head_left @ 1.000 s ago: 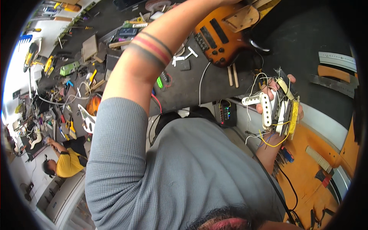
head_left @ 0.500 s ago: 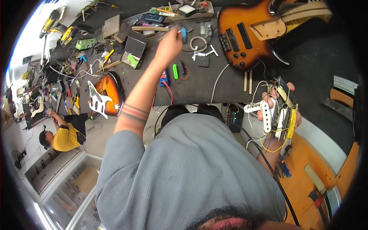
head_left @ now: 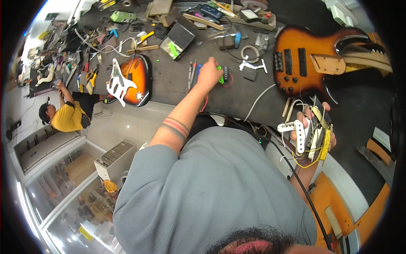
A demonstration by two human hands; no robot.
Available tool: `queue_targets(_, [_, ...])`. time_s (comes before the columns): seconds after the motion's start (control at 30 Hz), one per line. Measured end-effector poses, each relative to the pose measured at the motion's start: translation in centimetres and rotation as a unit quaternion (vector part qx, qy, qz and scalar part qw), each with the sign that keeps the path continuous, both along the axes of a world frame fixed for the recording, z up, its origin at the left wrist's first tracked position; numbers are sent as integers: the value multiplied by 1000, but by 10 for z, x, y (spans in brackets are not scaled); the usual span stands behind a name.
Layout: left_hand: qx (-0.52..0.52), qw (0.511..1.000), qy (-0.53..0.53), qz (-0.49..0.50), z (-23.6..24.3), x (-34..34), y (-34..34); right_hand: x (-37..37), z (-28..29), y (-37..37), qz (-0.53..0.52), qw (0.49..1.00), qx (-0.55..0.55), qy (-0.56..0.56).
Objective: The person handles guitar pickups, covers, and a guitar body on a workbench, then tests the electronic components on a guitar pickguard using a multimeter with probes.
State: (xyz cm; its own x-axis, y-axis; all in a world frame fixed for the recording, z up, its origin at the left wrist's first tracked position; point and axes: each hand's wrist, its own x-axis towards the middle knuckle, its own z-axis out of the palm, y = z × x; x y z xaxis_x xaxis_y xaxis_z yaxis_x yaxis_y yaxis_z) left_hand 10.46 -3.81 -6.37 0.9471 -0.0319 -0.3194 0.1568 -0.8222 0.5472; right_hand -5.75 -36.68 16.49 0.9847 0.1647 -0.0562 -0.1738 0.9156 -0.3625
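Cream plastic pickup bundle [head_left: 314, 137]: perforated oblongs, yellow-wrapped block, thin looping wires, held in the right hand.
Right hand [head_left: 301, 117]: fingers curled around the bundle, palm hidden behind it.
Left hand [head_left: 209, 74]: fingers bent, grip impossible to tell; half a second ago beside the small blue bottle [head_left: 237, 40], now at the bright-green slim bar [head_left: 220, 76].
Black ridged bar [head_left: 226, 73]: just right of both.
Blue object [head_left: 198, 70]: mostly covered by the left hand.

Wired white pickups [head_left: 300, 137] sit bunched in the right fingers [head_left: 326, 106], a green piece [head_left: 221, 78] beside the left fingers [head_left: 215, 73].
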Motion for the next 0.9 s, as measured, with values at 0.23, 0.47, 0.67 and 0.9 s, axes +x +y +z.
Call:
queue_targets(0.23, [-35,999,-21,-10,-12,-4,-14,2,1,3,-1,1000,-6,16])
queue_targets(0.47, [10,998,-52,31,-21,-13,-29,-5,-2,-4,8,1000,-4,28])
queue_targets(0.67, [2,997,-66,42,-28,-15,-35,-8,2,-4,10,999,-15,48])
queue_targets(0.9, [41,997,-72,2,-26,-27,-46,-6,-1,-3,-4,998,-35,56])
